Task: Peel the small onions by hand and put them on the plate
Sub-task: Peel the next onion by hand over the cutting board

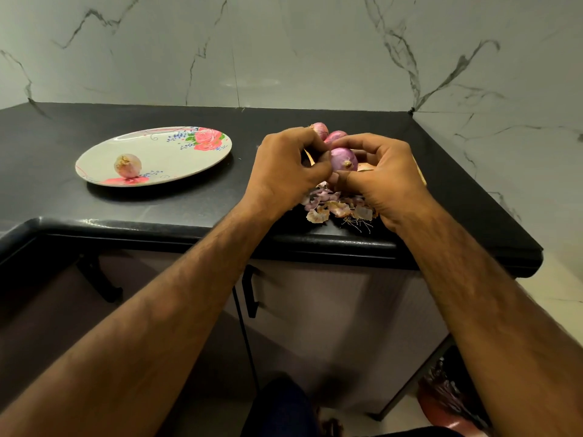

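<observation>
A small purple onion (344,159) is held above the black counter between both hands. My right hand (383,178) grips it from the right, thumb beneath it. My left hand (285,171) pinches at its left side with curled fingers. Two unpeeled reddish onions (335,135) lie on the counter just behind my hands, partly hidden. One peeled, pale onion (127,165) sits on the left part of the oval floral plate (176,159), which lies to the left of my hands.
A heap of torn onion skins and root threads (334,207) lies under my hands near the black counter's front edge (189,230). A marble wall stands behind. Cabinet doors with black handles (250,294) are below.
</observation>
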